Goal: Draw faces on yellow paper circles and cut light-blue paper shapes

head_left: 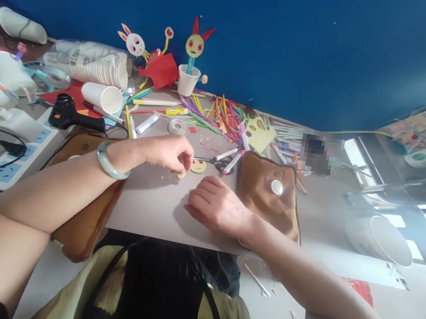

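My left hand [171,152], with a pale bangle on its wrist, pinches a small yellow paper disc [181,174] just above the table. Right beside it lies a round yellow paper face [198,166] with drawn features. My right hand [216,203] rests on the table below and to the right of the face, its fingers curled; whether anything is under them is hidden. Scissors [223,167] with dark handles and a pink-capped marker [233,162] lie just beyond it.
Brown cushions lie at left [87,204] and right [272,196]. A black glue gun [75,115] rests on a power strip [16,164]. Colored pipe cleaners [220,114], paper cups [103,97], a tape roll [177,127] and a rabbit figure in a cup [188,80] stand near the blue wall.
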